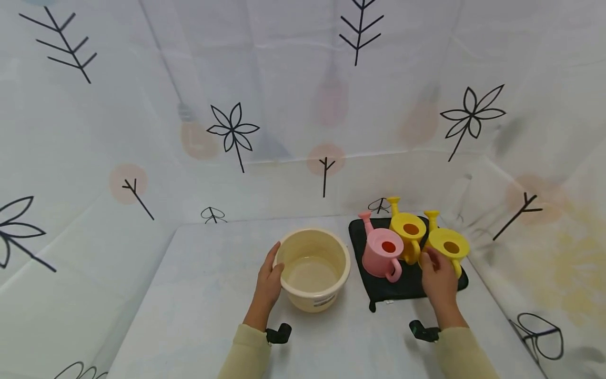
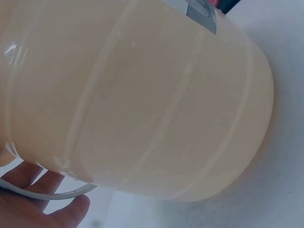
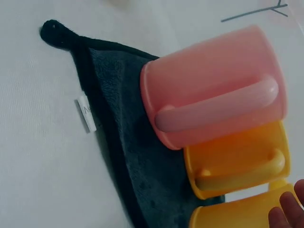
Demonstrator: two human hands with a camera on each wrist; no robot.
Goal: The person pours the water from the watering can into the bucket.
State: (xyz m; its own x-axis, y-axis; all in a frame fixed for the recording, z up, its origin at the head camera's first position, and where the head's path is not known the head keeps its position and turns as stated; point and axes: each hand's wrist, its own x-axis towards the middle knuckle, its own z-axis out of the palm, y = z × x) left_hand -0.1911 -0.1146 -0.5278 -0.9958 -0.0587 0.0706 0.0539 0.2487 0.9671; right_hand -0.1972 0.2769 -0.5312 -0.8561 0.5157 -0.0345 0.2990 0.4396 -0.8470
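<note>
Carefully I'm touching a can (image 1: 439, 243) with right hand (image 1: 439, 279), grip unclear, left hand (image 1: 268, 282) spread; nine-o'clock dragging could topple its neighbour (image 1: 408, 238)

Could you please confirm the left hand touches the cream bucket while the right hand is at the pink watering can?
No: the head view shows the right hand at the rightmost yellow watering can instead; the left hand touches the cream bucket.

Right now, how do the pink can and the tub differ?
Colour: the pink can is pink, the tub cream.
Size: the tub is wider than the pink can.
Parts: the pink can has a long spout; no spout shows on the tub.
Place: the pink can stands on the dark cloth, the tub beside it.
Shared: both have openings facing up.
</note>
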